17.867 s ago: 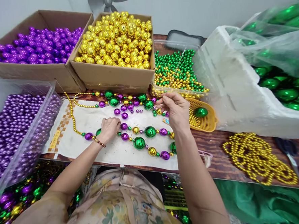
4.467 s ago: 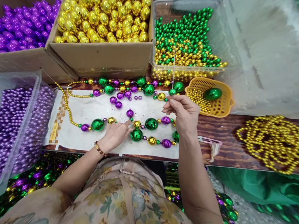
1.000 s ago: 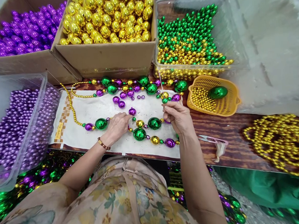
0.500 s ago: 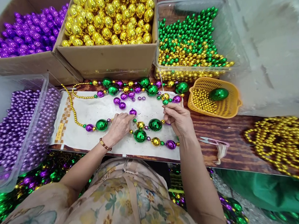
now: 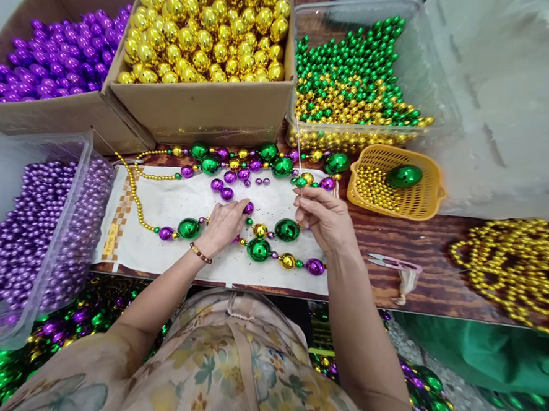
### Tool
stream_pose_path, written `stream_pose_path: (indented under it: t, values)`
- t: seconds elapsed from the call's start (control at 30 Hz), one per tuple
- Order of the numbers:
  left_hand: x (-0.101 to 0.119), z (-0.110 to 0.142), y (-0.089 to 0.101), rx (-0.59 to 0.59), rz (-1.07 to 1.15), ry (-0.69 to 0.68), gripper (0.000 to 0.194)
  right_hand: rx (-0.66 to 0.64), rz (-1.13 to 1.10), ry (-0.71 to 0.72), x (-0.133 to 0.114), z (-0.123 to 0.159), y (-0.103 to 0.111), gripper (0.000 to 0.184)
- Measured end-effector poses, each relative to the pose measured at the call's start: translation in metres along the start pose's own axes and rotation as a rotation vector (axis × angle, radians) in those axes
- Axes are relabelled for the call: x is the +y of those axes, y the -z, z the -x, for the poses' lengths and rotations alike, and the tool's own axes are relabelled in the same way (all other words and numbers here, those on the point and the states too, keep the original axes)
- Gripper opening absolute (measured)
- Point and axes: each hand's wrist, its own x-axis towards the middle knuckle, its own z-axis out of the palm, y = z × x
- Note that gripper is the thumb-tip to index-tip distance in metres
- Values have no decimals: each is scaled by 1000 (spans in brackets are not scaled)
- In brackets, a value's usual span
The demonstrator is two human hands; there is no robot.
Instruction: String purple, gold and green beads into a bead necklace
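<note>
1. Pinching a thin needle point(image 5: 299, 151) upright, the right hand point(image 5: 324, 220) is sitting at three o'clock, taking the middle of the white cloth point(image 5: 137, 248) as the dial's centre and twelve as the far side; a green bead point(image 5: 300, 182), apparently threaded, is resting just above its fingertips.
2. At the dial's centre, the left hand point(image 5: 224, 226) is curling its fingers and touching a purple bead point(image 5: 248, 207); whether it is gripping that bead, I cannot tell.
3. Should the pinch be loosening or the needle be tilting, the green bead could be sliding off the free end.
4. Being round and slick-looking, the purple bead could be rolling away under an uneven push, perhaps towards the loose purple beads point(image 5: 227, 193) that are lying near twelve.
5. The bead strand point(image 5: 259, 250) is looping across the cloth, showing small gold beads at ten o'clock and mixed purple, gold and green ones towards four; all are gleaming, the green including the biggest. The left hand is hiding part of it.
</note>
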Motion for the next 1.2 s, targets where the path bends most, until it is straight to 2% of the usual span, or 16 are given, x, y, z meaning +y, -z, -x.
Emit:
stream_pose_path:
  t: [0.3,0.63,0.8,1.2]
  values:
    - [4,5,2,24,25,-8,24,65,-37,139,-14,-4,4,13]
    - [4,2,-3,62,12,11,23,60,42,272,-46,-7,13,10]
    - [6,1,-2,48,3,22,23,72,85,286,-60,-8,17,12]
    - [5,1,-2,51,-9,12,23,85,67,254,-54,-4,17,12]
